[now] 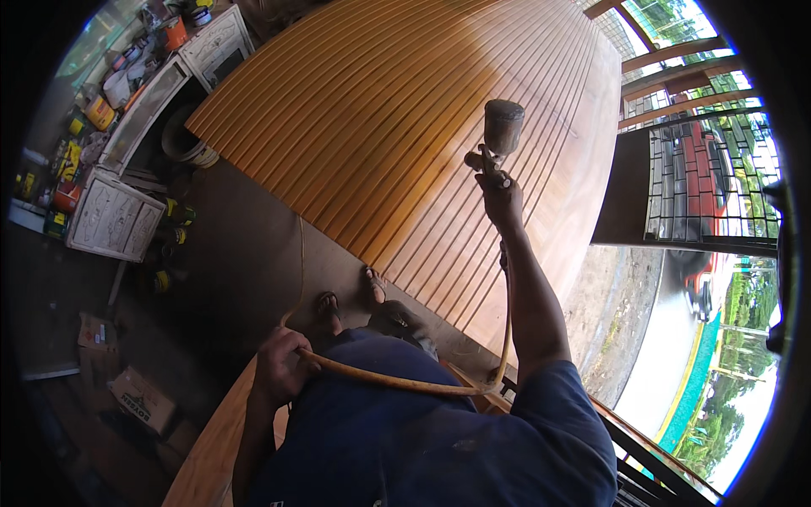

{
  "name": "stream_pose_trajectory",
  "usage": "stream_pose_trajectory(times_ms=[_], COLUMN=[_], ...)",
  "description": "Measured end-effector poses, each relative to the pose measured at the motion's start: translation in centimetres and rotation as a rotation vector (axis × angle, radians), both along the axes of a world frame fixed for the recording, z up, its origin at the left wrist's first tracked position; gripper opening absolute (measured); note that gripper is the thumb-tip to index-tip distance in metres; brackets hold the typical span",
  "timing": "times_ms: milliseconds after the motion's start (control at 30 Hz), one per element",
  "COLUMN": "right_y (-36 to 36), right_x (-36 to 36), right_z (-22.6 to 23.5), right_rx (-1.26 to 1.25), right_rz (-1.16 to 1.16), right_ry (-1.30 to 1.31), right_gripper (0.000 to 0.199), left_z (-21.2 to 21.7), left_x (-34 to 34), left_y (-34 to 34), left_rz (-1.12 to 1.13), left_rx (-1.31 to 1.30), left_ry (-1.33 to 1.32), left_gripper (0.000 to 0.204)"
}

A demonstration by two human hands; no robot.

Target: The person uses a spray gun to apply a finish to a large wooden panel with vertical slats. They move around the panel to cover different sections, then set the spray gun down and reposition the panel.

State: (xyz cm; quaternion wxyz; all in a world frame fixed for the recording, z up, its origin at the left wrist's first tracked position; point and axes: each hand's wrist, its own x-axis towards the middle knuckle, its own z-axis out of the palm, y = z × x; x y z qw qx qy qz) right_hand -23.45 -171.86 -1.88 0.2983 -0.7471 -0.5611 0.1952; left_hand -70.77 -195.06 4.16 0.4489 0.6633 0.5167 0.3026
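My right hand [502, 201] is closed around the handle of a spray gun, held out over a large grooved wooden panel [363, 118]. A dark, stained cup [504, 127] sits on top of the gun. The panel's left part is a glossy orange-brown; its right part is paler, bare-looking wood. A yellowish air hose [397, 384] hangs from the gun, loops across my front and reaches my left hand [283, 359], whose fingers are wrapped around it. From there a thinner stretch of hose runs up toward the panel's near edge.
At the left, a white carved cabinet [117, 215] and a shelf carry several paint cans and tubs. A bucket [187, 139] stands by the panel's left corner. Cardboard boxes [142, 397] lie at lower left. A grille [693, 182] and a roadway with a red vehicle are at the right.
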Motion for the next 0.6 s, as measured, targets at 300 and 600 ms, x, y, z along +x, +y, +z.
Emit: stream_pose_trajectory(times_ms=[300,600], right_y=[12.3,21.8], right_x=[9.3,16.6], right_z=[-1.2,-1.6], right_rx=[-0.04,-0.011], right_rz=[-0.019,-0.053], right_ry=[-0.279,-0.51], right_gripper=[0.041,0.05], left_z=[1.3,3.1], left_x=[4.3,6.9], left_y=[3.8,6.0], left_rz=[0.015,-0.06], left_rx=[-0.005,-0.109], left_ry=[0.023,0.038], left_gripper=[0.052,0.046])
